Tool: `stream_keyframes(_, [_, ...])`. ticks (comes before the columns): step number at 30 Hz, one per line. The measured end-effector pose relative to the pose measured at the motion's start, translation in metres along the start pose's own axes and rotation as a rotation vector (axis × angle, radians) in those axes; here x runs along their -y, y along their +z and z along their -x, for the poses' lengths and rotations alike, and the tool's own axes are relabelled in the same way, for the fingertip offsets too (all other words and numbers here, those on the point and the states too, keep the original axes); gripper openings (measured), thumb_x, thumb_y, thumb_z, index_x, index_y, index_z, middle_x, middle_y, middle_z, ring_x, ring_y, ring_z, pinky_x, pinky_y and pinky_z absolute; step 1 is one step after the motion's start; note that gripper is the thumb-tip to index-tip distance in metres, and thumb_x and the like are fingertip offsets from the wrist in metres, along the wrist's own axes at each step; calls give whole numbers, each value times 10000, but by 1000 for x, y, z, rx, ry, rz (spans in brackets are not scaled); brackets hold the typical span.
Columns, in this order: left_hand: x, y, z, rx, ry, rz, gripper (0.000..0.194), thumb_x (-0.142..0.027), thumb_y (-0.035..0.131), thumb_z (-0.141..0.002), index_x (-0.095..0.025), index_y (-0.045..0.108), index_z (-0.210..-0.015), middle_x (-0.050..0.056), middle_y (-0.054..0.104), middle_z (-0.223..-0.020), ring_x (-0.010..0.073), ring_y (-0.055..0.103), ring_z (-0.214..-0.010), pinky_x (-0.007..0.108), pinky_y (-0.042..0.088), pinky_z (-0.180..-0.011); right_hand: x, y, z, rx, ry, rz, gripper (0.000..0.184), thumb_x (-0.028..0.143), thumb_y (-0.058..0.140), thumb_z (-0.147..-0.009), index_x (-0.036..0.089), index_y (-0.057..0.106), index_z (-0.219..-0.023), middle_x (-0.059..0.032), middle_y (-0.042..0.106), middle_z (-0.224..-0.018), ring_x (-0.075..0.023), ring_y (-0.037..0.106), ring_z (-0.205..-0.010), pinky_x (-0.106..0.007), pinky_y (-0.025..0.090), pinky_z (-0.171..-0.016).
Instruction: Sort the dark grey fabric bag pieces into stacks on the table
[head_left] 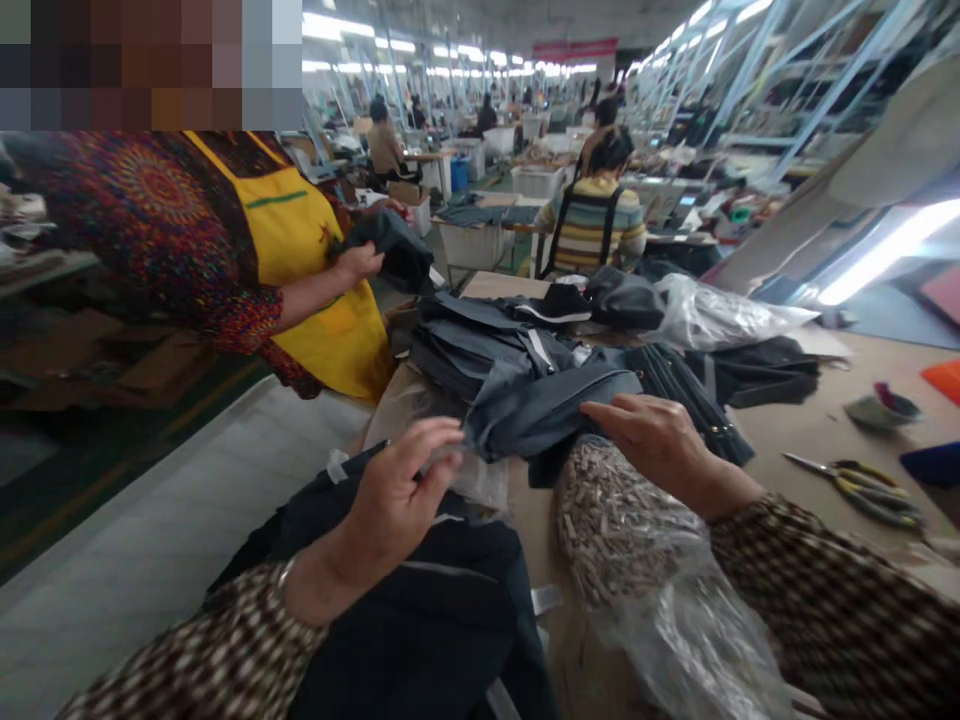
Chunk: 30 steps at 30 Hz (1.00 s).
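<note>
A folded dark grey-blue garment lies across the front of a cloth pile, between my two hands. My left hand is at its near left end, fingers curved and thumb apart. The fingertips come up to the cloth edge, with no clear grip visible. My right hand has its fingers together on the garment's right side; its thumb is hidden. Beneath my left hand are dark garments with white tags. Under my right hand sits a clear plastic bag full of small brownish-grey pieces.
A person in a yellow apron stands at the left, holding dark cloth. More dark garments are heaped ahead. Yellow-handled scissors and a small pouch lie at the right. Another person sits beyond the table.
</note>
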<state>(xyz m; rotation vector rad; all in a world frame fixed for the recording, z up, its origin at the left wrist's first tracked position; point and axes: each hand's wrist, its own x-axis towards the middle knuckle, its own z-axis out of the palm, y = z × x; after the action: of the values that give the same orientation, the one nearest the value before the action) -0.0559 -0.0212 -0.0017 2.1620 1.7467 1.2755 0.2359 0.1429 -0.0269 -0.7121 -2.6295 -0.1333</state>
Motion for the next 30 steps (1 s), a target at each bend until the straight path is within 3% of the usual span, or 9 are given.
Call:
stream_keyframes(2, [-19, 9, -30, -12, -87, 124, 203, -288, 530, -925, -158, 639, -1036, 77, 685, -1059, 153, 646, -947, 252, 526, -828, 19, -10, 7, -101, 33, -125, 288, 204, 438, -979, 170, 686, -1121, -70, 710, -879, -158, 637, -736, -262, 452, -660])
stream_keyframes(5, [-35, 34, -42, 138, -271, 261, 288, -392, 614, -866, -153, 651, -1024, 51, 669, -928, 133, 596, -740, 241, 494, -668, 51, -16, 13, -145, 142, -373, 281, 170, 459, -942, 177, 696, -1093, -72, 729, -993, -172, 675, -869, -270, 504, -767])
stream_keyframes(9, [-37, 74, -18, 301, -710, 651, 369, -326, 739, -761, -166, 623, -1073, 32, 632, -893, 124, 573, -710, 218, 447, -604, 92, -16, 17, -106, 373, -680, 223, 230, 513, -913, 200, 728, -965, -23, 740, -836, -152, 677, -738, -240, 503, -654])
stream_keyframes(13, [-35, 100, 4, 374, -1116, 1211, 293, -346, 683, -803, -183, 601, -1032, 18, 625, -816, 129, 585, -620, 247, 473, -568, 113, -4, 27, -172, 412, -781, 140, 278, 598, -861, 206, 713, -829, -10, 718, -762, -148, 660, -699, -248, 499, -658])
stream_keyframes(16, [-39, 105, 8, 404, -1171, 1360, 264, -349, 672, -797, -149, 615, -958, 40, 641, -779, 145, 614, -618, 288, 518, -609, 113, 4, 40, -184, 481, -882, 145, 291, 623, -821, 214, 682, -929, 0, 694, -752, -140, 633, -665, -249, 506, -635])
stream_keyframes(20, [-46, 98, 3, 304, -1189, 1439, 318, -227, 761, -693, -144, 622, -968, 46, 681, -756, 168, 646, -632, 317, 543, -644, 86, -4, 53, -113, 577, -930, 525, 354, 682, -758, 234, 538, -1249, -29, 692, -928, -176, 648, -807, -322, 545, -742])
stream_keyframes(24, [-58, 85, -6, 175, -1119, 1399, 340, -154, 793, -637, -152, 632, -936, 23, 702, -756, 156, 654, -644, 302, 549, -667, 59, -19, 45, -145, 747, -812, 632, 496, 731, -689, 212, 555, -1225, -93, 649, -1047, -232, 634, -910, -423, 538, -831])
stream_keyframes(27, [-71, 80, -9, 195, -949, 1362, 395, -209, 828, -624, -136, 670, -979, 56, 729, -836, 184, 676, -709, 301, 546, -684, 69, -18, 31, -84, 819, -1051, 773, 517, 786, -608, 204, 522, -1265, -101, 636, -1096, -226, 632, -895, -395, 547, -785])
stream_keyframes(30, [-78, 81, -6, 221, -878, 1354, 450, -260, 843, -623, -121, 687, -1021, 79, 737, -880, 213, 690, -771, 315, 542, -728, 96, -8, 24, -1, 834, -1482, 714, 478, 809, -599, 181, 555, -1196, -89, 666, -1050, -217, 649, -904, -357, 545, -801])
